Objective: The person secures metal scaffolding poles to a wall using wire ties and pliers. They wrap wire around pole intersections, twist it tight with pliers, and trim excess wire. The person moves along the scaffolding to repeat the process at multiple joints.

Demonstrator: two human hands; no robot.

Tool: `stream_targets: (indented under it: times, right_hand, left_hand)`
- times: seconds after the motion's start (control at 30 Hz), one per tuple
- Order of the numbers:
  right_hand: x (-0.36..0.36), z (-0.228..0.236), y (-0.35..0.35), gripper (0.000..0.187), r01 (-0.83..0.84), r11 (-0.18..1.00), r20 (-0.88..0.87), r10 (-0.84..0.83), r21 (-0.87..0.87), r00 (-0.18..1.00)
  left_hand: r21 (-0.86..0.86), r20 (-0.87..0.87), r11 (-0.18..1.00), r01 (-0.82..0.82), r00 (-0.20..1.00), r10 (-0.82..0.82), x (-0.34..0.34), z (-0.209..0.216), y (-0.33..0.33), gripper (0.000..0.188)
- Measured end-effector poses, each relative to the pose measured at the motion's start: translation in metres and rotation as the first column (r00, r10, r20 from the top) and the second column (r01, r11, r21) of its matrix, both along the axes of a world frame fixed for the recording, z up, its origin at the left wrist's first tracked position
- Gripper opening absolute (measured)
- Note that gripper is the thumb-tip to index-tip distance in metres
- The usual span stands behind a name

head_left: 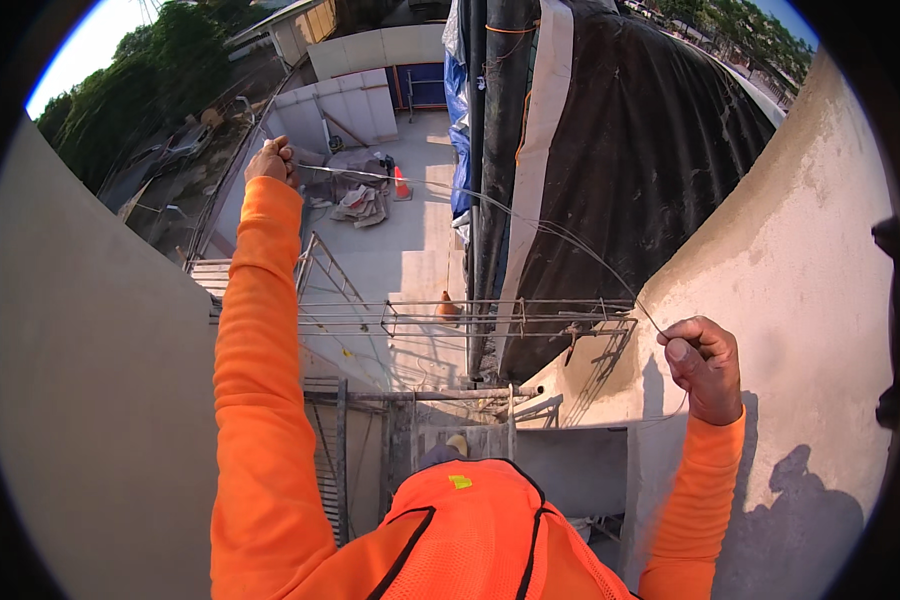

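A thin wire [515, 213] arcs through the air from one of my hands to the other, and looks like more than one strand along part of its length. My left hand [272, 162] is stretched far out at the upper left, fingers closed on one end. At the right, my right hand [705, 365] pinches the wire between thumb and fingers, and a short tail hangs below it. Beneath the wire, a cage of thin steel rebar [530, 318] spans the gap between the two walls, apart from both hands.
Curved plastered walls rise on the left [80, 330] and right [800, 250]. Scaffold pipes [450, 395] cross below me. Black sheeting [640, 150] hangs beyond, beside a dark vertical pipe [500, 130]. Far down lie an orange cone [401, 184] and a heap of cloth or sacks [360, 200].
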State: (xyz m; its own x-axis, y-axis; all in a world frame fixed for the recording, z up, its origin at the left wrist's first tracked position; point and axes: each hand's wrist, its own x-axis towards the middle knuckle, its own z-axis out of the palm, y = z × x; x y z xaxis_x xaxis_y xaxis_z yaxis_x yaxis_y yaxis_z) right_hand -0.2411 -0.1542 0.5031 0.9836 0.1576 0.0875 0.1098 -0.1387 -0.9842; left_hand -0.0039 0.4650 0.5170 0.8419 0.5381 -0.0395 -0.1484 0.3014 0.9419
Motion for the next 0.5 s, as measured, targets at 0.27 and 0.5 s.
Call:
stream_targets:
  times: [0.27,0.5]
  right_hand:
    - [-0.016,-0.088,0.081,0.026,-0.174,0.261,-0.09,0.305,-0.95,0.948]
    - [-0.069,-0.107,0.001,0.016,-0.228,0.922,-0.212,0.302,0.314,0.929]
  left_hand:
    - [0.317,0.039,0.941,0.119,0.99,-0.138,-0.031,-0.04,0.054,0.033]
    - [-0.104,-0.135,0.971,0.217,0.964,-0.23,-0.071,-0.139,0.077,0.03]
